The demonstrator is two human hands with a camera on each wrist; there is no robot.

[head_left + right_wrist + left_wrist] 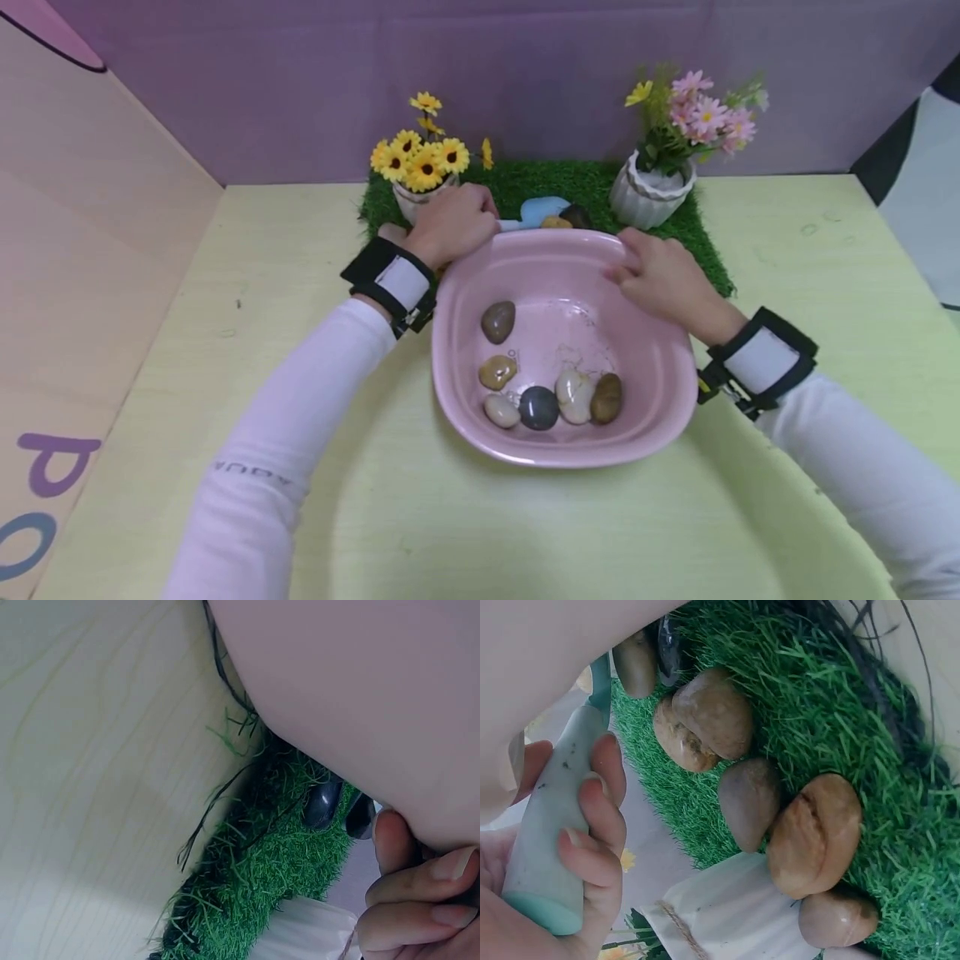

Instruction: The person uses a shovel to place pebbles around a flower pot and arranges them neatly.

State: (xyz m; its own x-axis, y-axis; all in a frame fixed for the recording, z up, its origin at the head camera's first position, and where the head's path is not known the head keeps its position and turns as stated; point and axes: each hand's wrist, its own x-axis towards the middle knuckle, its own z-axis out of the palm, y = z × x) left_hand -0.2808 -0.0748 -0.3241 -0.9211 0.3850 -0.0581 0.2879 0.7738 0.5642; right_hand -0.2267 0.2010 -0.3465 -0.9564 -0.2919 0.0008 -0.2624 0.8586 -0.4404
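A pink basin [566,457] with several smooth stones lying in it fills the middle of the head view. My right hand [667,279] holds its far right rim, fingers curled beneath the edge in the right wrist view. By the far left rim, my left hand [453,223] grips the pale handle of what looks like a small shovel [547,817]. Its light blue head [543,209] shows beyond the basin, near a dark stone [576,216]. Whether the left hand also touches the basin, I cannot tell.
A green turf mat [525,177] lies behind the basin, bearing more stones [814,836]. On it stand a white pot of yellow flowers [423,162] and a white pot of pink flowers [652,196]. A purple backdrop [300,100] rises behind the light wooden table [262,250].
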